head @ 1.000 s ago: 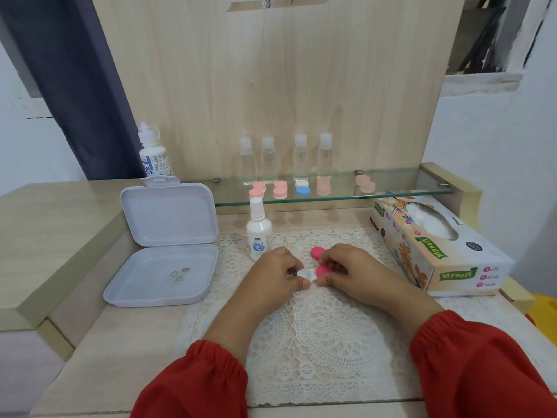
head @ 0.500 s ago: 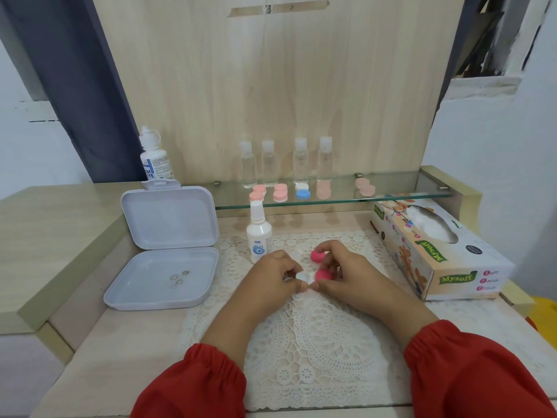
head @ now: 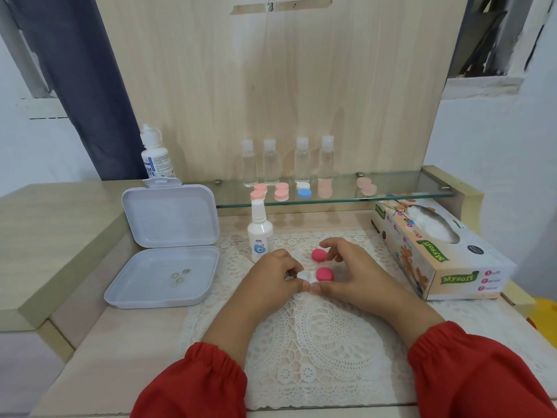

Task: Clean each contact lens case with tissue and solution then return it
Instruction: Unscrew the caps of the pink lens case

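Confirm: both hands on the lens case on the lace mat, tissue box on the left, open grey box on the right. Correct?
Not quite: the sides are swapped. The head view shows the tissue box on the right and the open grey box on the left. Both hands, left hand and right hand, are on the lens case on the lace mat.

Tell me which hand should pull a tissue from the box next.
Probably the right hand. The tissue box lies on its side of the lace mat, close by, and its fingers are spread loosely around the pink caps. The left hand pinches the white lens case and is farther from the box.
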Demonstrator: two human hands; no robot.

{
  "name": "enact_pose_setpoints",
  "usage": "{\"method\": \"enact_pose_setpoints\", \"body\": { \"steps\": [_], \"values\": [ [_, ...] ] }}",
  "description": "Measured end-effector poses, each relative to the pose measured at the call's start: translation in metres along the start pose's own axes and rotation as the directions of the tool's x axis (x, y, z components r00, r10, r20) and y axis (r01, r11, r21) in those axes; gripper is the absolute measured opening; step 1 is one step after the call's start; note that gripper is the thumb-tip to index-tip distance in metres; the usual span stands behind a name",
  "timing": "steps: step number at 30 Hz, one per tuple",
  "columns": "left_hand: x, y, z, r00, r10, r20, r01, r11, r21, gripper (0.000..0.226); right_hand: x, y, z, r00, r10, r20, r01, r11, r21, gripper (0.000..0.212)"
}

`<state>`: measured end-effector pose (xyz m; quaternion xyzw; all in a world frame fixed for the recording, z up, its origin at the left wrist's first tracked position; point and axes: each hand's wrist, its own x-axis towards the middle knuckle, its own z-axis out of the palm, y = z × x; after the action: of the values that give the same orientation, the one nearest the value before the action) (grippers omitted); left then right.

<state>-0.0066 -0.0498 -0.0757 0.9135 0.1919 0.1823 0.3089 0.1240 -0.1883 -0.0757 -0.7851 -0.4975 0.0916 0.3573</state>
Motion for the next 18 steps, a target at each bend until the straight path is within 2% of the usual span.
{"method": "enact_pose_setpoints", "body": {
  "steps": [1,5,8,10,14,16,18],
  "values": [
    [-0.0001,0.0002,0.0,1.0,0.0,-0.001,0.0,1.0,0.001,0.02,0.0006,-0.0007,-0.0007,1.0,0.02,-0.01,-0.02,1.0,-0.025,0.065],
    [-0.0009,0.0003,-0.0005,1.0,0.001,0.009,-0.001,1.0,-0.017,0.017,-0.0001,0.0024,0.0024,1.0,-0.012,-0.02,0.012,1.0,-0.02,0.044],
    [-0.0008,0.0004,-0.0006,1.0,0.002,0.01,-0.001,1.0,-0.013,0.017,-0.0013,0.0006,0.0022,1.0,-0.025,0.009,0.025,0.999,-0.048,0.062],
    [-0.001,0.0008,-0.0007,1.0,-0.002,0.007,0.002,1.0,-0.01,0.018,0.0002,-0.0027,0.0003,1.0,0.028,-0.009,-0.028,0.998,-0.055,0.075],
    [-0.001,0.0015,-0.0008,1.0,-0.007,0.009,0.007,1.0,-0.022,0.016,0.0004,0.0017,0.0026,0.999,-0.008,-0.04,0.005,0.998,-0.06,0.051],
    [-0.0008,0.0017,-0.0009,1.0,-0.009,0.013,0.01,1.0,-0.026,0.017,-0.0015,0.0012,0.0025,1.0,-0.027,-0.013,0.026,0.998,-0.054,0.056],
    [-0.0009,0.002,-0.001,1.0,-0.006,0.014,0.006,1.0,-0.016,0.017,-0.0016,-0.0023,0.0005,1.0,-0.004,0.002,0.004,0.998,-0.061,0.074]
  ]
}}
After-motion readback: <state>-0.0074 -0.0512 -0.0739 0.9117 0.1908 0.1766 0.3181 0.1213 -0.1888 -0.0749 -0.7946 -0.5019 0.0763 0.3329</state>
